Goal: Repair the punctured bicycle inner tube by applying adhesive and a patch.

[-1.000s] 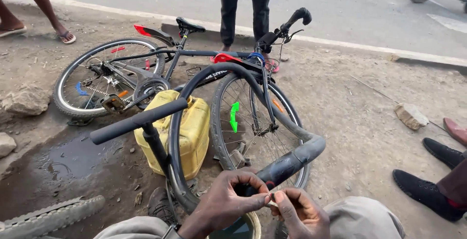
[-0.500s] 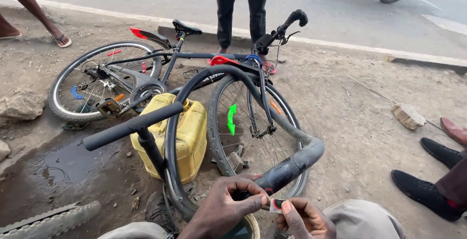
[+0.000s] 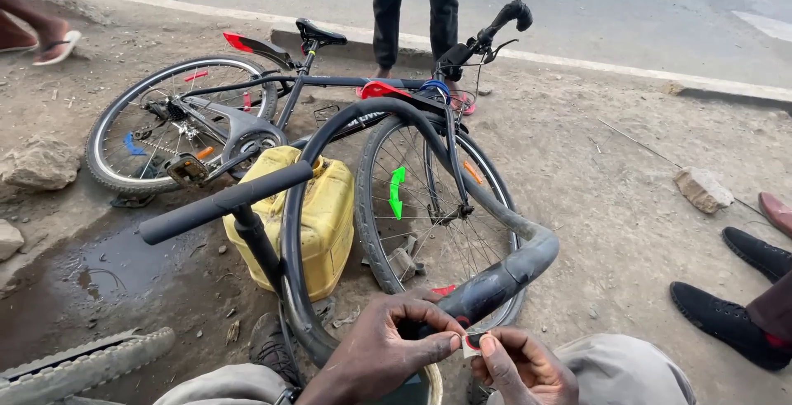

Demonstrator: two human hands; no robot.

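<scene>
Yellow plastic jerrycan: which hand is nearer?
Left. The left hand sits just below the yellow plastic jerrycan, pinching a small red-and-white patch; the right hand is farther right.

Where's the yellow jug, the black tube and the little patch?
Jug (image 3: 330, 207): head view, its yellow side wall.
Tube (image 3: 503, 281): head view, the fat bent part near the hands.
Patch (image 3: 472, 341): head view, its round middle, between the fingertips.

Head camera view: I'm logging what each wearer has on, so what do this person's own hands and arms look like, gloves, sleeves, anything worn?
Both hands are bare: no gloves, rings or wristbands show on the left hand or the right hand. Short, unpainted nails show on the fingertips. The left forearm is bare as far as the frame shows; the right wrist runs off the bottom edge, so any sleeve there is out of view. Grey-beige trousers cover the knees either side.
</scene>
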